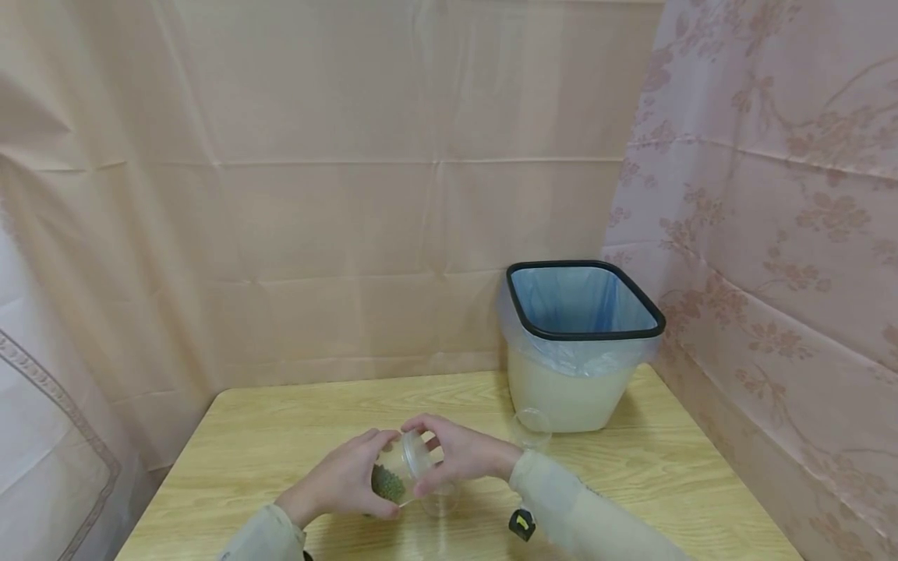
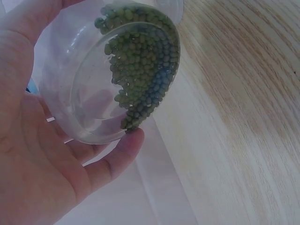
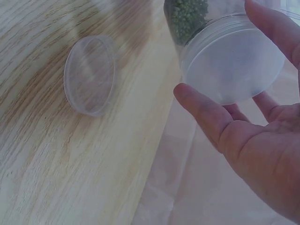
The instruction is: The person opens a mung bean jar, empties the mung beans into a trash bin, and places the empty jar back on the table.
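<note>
My left hand [image 1: 344, 479] grips a clear plastic jar [image 2: 93, 79] with its fingers and thumb around the body near the base. Small green beans [image 2: 140, 70], which look like mung beans, have slid to one side of the tilted jar. A translucent round lid [image 3: 234, 65] covers the jar's mouth, which faces right. My right hand [image 1: 463, 452] holds this lid by its edge, thumb on one side and fingers on the other. Below the hands, a clear round container [image 1: 440, 500] stands on the table.
A clear round lid [image 3: 91, 75] lies on the wooden table [image 1: 295, 413]. At the back right stands a cream bin [image 1: 568, 397] with a black rim and a bluish plastic liner. Beige curtains hang behind the table, and patterned cloth hangs on the right.
</note>
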Motion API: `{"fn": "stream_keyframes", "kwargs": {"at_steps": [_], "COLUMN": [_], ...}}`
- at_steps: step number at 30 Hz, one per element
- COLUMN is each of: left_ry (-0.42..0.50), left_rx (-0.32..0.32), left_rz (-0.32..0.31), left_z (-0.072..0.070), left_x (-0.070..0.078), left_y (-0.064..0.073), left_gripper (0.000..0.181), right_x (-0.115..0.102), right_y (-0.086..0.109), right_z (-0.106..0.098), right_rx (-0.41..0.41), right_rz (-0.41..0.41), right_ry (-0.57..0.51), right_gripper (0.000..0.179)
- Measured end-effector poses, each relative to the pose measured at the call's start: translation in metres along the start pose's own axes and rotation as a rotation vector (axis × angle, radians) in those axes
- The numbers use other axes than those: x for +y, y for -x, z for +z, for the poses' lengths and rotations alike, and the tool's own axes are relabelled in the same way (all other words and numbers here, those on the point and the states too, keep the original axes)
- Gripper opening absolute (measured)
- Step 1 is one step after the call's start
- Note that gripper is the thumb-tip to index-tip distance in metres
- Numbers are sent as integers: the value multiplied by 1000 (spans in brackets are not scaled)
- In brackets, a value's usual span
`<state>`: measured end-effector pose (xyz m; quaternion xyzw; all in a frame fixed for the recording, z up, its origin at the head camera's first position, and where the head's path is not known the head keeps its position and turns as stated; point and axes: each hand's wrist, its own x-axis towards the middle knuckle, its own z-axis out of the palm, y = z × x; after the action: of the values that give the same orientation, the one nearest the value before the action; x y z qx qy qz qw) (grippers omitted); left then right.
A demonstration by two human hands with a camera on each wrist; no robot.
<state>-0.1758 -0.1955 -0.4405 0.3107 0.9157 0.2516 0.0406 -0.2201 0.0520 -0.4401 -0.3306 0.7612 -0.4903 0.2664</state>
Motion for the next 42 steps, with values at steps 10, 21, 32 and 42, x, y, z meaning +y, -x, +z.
{"fn": "stream_keyframes", "kwargs": {"at_steps": [10,21,32,42], "left_ry": [-38,-62,-39,-4], "left_rx": [-2,11,5,-13], "left_rz": [-8,-3,15,24], "left_z": [1,3,3,-3], "left_x": [2,8,11,16], "left_y": [-1,0,3,7], "left_gripper": [98,98,97,100], "right_x": [-2,-3,1,-4], "right_y": [2,2,3,12], "right_z": [-1,3,7,5], "right_rx": [21,21,12,-2], "right_rz": [82,197,145,37], "right_ry": [80,-98,-120,-70], "right_gripper": [93,86,80,71]}}
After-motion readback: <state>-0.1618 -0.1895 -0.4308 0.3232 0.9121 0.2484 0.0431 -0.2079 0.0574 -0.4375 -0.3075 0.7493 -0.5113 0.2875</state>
